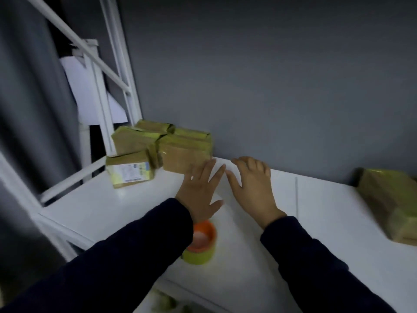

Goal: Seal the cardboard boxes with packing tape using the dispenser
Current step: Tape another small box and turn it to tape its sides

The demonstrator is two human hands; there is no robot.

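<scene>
Several taped cardboard boxes (178,152) are stacked at the table's back left corner, and a smaller labelled box (129,171) sits in front of them. Another taped box (392,204) lies at the right edge. A roll of yellowish packing tape with an orange core (200,242) stands on the white table (316,211) under my left wrist. My left hand (200,190) is stretched out flat, fingers straight, its fingertips close to the stack. My right hand (252,186) is spread open beside it, over the bare table. Neither hand holds anything.
A white metal bunk frame with a ladder (99,91) rises at the left, with a grey curtain (29,98) behind it. A grey wall (270,75) backs the table. Something greenish shows below the table's front edge (162,301).
</scene>
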